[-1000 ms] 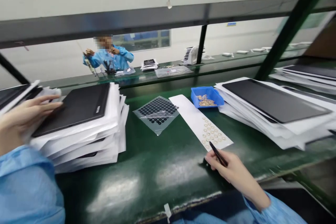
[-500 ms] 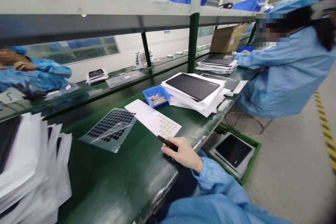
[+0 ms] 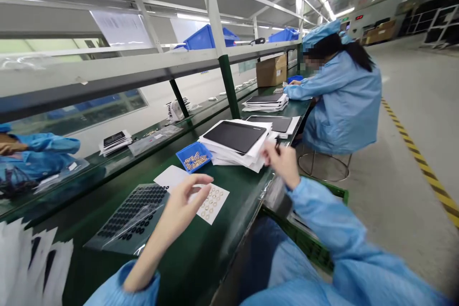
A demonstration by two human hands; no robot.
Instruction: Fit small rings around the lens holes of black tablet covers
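My left hand (image 3: 186, 197) is over the white card (image 3: 219, 196) that carries rows of small gold rings. Its thumb and fingers are apart, with nothing between them. Beside it lies a clear plastic sheet (image 3: 125, 215) with rows of black rings. My right hand (image 3: 285, 162) is at the near right edge of a stack of white sheets (image 3: 251, 160) topped by a dark flat panel (image 3: 234, 136). Its fingers are bent together and blurred. A small dark bit shows between them, but I cannot make out what it is.
A blue tray (image 3: 181, 154) of gold rings stands behind the card. More stacked sheets (image 3: 27, 267) are at the lower left. Below the table edge is a green crate (image 3: 319, 253). A co-worker (image 3: 344, 95) sits farther along; another person's sleeve (image 3: 53, 146) shows across the bench.
My left hand has come into view over the card. My right hand has moved from the card to the panel stack; the black pen-like tool it held is not clearly visible. The view has shifted.
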